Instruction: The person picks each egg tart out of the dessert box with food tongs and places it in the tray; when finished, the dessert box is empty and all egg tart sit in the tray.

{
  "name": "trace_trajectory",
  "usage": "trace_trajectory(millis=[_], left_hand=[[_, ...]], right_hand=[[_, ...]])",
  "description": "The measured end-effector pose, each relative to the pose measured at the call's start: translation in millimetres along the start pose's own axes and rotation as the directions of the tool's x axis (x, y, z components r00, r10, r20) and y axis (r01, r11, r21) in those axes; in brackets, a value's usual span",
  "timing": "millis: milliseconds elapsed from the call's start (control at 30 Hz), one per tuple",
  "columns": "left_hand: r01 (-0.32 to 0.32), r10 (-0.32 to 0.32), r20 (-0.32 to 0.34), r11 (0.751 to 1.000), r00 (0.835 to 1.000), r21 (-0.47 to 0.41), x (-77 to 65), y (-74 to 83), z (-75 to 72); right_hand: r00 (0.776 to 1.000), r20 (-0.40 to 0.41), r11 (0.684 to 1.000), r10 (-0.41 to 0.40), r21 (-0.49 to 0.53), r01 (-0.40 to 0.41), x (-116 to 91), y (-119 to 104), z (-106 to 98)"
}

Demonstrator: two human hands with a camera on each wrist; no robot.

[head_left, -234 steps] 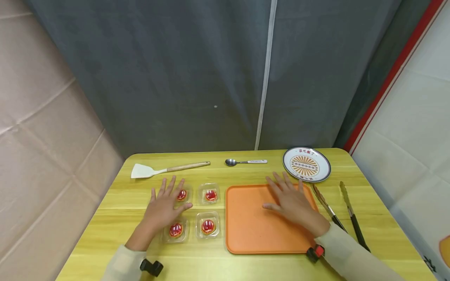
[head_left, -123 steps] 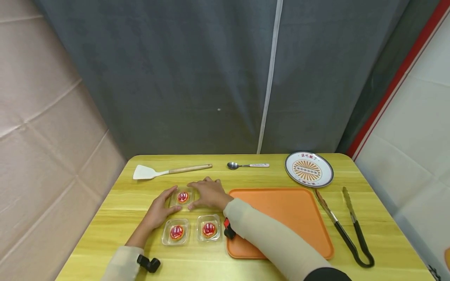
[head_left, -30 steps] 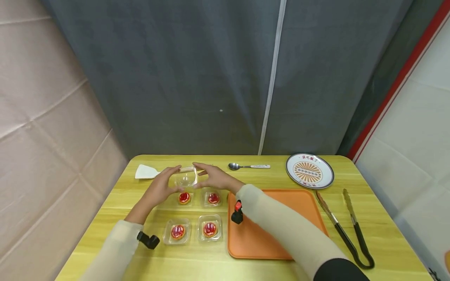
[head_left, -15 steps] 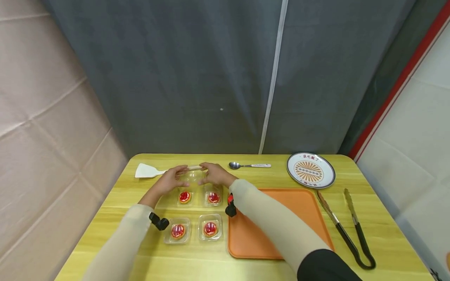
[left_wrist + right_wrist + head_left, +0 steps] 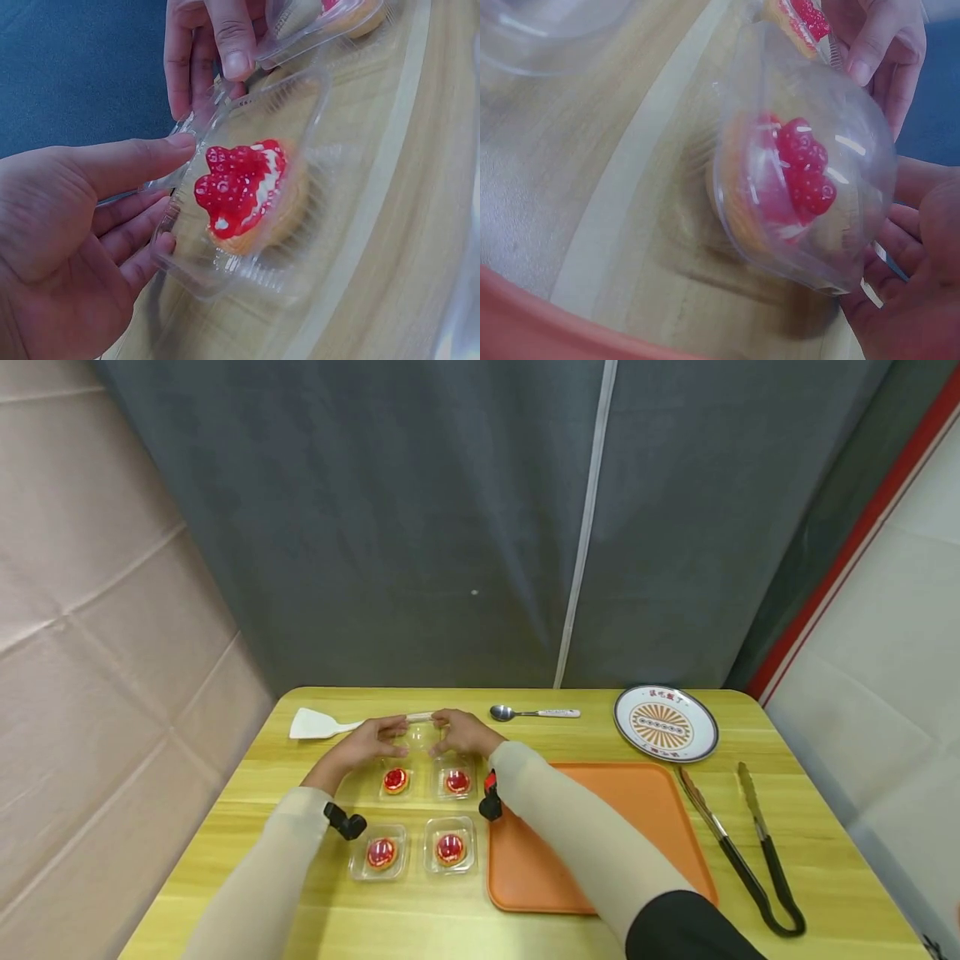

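Observation:
In the head view my left hand (image 5: 369, 742) and right hand (image 5: 467, 732) face each other across a clear plastic lid (image 5: 417, 735), gripping its sides low behind the back tart boxes. Just in front of it, the back-left box holds a berry tart (image 5: 395, 781) with no cover over it. That tart (image 5: 244, 191) shows red berries and white cream in the left wrist view, close to my left thumb. The back-right tart (image 5: 802, 169) sits under a domed lid beside my right hand. Fingers partly hide the lid's edges.
Two more covered tart boxes, front-left (image 5: 381, 853) and front-right (image 5: 450, 847), sit nearer me. An orange tray (image 5: 540, 881) lies under my right forearm. Behind are a spatula (image 5: 315, 725) and spoon (image 5: 536, 713); at right, a plate (image 5: 666, 723) and tongs (image 5: 772, 868).
My hands left the tray area and boxes' sides, then lifted the back-left box's lid. Over the last second the lid moved slightly right and tipped flatter behind the boxes.

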State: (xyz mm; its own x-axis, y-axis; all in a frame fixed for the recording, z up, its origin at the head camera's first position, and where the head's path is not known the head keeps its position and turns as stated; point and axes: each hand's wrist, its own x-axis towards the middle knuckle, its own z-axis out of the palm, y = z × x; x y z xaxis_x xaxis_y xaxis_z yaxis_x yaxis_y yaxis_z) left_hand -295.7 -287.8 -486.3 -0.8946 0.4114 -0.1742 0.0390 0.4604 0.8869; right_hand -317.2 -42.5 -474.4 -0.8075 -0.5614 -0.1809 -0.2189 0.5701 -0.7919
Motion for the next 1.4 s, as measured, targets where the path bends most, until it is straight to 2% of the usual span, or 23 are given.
trace_trajectory(millis=[433, 800, 967, 1133, 1233, 1400], left_hand=[[0.011, -0.011, -0.007, 0.999, 1.0, 0.036, -0.1, -2.2, -1.4], [0.03, -0.028, -0.032, 0.997, 0.999, 0.065, -2.6, -1.2, -3.2], [0.04, -0.033, -0.063, 0.993, 0.998, 0.114, -9.7, 4.4, -8.3], [0.008, 0.005, -0.075, 0.985, 0.997, 0.175, -19.7, 12.7, -11.4], [-0.006, 0.026, -0.091, 0.976, 0.995, 0.218, -29.1, 21.0, -5.8], [-0.036, 0.076, -0.121, 0.953, 0.99, 0.301, -46.0, 38.8, 14.4]], right_hand=[[1.0, 0.009, 1.0, 0.018, 0.001, -0.018, 2, 2, 1], [1.0, 0.003, 0.999, -0.009, 0.032, 0.009, -4, 4, -4], [1.0, 0.007, 0.999, -0.018, 0.047, 0.018, -12, 6, -10], [0.998, 0.0, 0.998, -0.057, 0.029, 0.057, -25, 6, -16], [0.997, 0.001, 0.996, -0.08, 0.038, 0.079, -35, 7, -18], [0.992, -0.002, 0.992, -0.124, 0.025, 0.124, -53, 13, -20]])
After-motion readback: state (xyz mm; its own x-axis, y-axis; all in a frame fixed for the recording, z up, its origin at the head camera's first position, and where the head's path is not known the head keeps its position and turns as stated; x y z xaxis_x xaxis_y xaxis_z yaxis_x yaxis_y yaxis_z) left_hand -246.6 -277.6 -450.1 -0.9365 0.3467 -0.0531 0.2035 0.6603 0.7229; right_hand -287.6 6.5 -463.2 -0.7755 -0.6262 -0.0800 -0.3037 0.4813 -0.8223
